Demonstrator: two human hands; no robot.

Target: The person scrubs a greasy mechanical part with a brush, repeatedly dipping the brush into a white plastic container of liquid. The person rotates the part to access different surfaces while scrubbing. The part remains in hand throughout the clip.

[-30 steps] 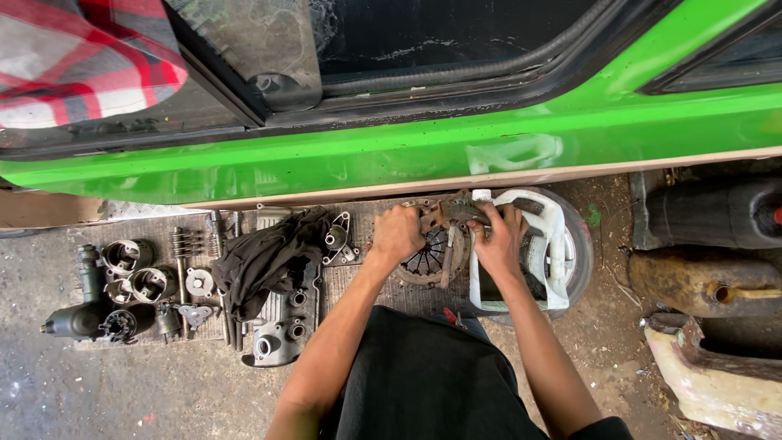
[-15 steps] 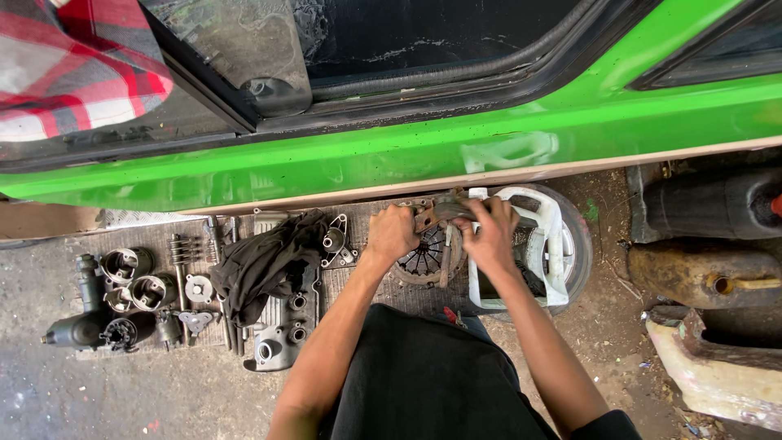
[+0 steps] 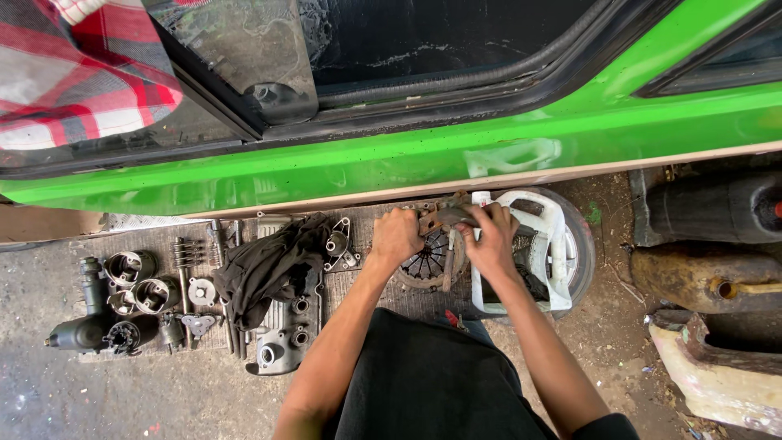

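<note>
Two hands are gripping a small rusty part over a round clutch plate beside a green car.

The left hand (image 3: 397, 236) is curling closed on the near end of the rusty metal part (image 3: 444, 217), and the right hand (image 3: 491, 241) is clamping its fingers around the other end; the part is mostly hiding between them, so its shape is hard to make out. Just under both hands the clutch plate (image 3: 428, 262) is lying on the ground, partly covering itself behind the wrists. Beyond the right hand a white plastic container (image 3: 544, 244) is sitting inside a tyre (image 3: 580, 261), whose far rim is showing only in part. Out past the left hand a black rag (image 3: 269, 265) is draping over an engine cover (image 3: 285, 330), concealing its upper half. Above the hands the car's green sill (image 3: 407, 159) is running across.
</note>
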